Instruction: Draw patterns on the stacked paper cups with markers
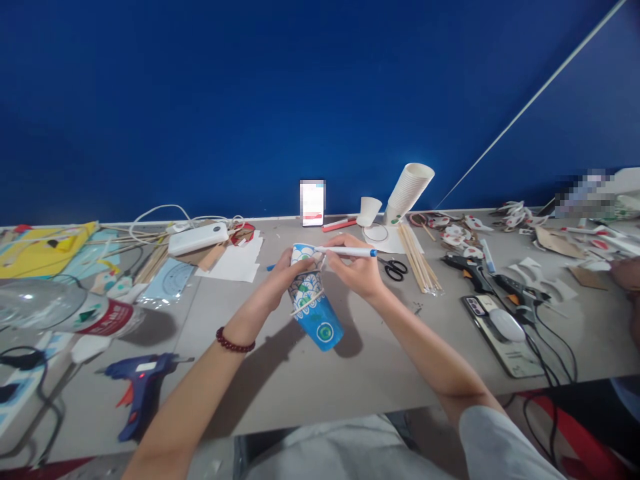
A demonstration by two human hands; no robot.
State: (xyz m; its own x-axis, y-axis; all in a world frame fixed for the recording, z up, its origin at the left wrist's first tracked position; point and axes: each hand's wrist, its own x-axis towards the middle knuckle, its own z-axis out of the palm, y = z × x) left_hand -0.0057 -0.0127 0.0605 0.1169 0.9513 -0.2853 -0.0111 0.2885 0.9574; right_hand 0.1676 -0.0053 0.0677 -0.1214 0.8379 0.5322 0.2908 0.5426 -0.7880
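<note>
Two-handed, mid-table: grips blue-&-white painted cup piece (320,320) w/ L hand (284,277), closed round upper part, thumb across front; grips white marker (354,252) w/ R hand (359,270), pinched betw. thumb & fingers, blue end pointing R. Holds marker's other end at top of piece; can't tell if touching. Keeps piece tilted, mostly blue end twd body, in front of torso; can't tell if resting on tabletop (260,393). Shows dark scale outlines up top, plus green-white circle on blue part; also carries thin pale stick (307,303) crosswise. Wears dark-red bead bracelet (235,341) on L wrist.

Behind, nr. blue wall (225,100): upright phone (313,203), lit screen; to its R, red marker (339,226), small white paper cup (369,211) & tall cup stack (411,190). Just R of R hand: black scissors (396,269), then wooden sticks (419,260). Farther R: two dark glue guns (470,270) w/ cords, flat phone (483,320) under white rounded gadget (505,325); at far edge, part of another person's hand (625,275).

On L side: blue glue gun (145,380), plastic bottle (75,307) w/ red label, power strip (30,400); farther back, white box (197,239) nr. white paper (235,261).
</note>
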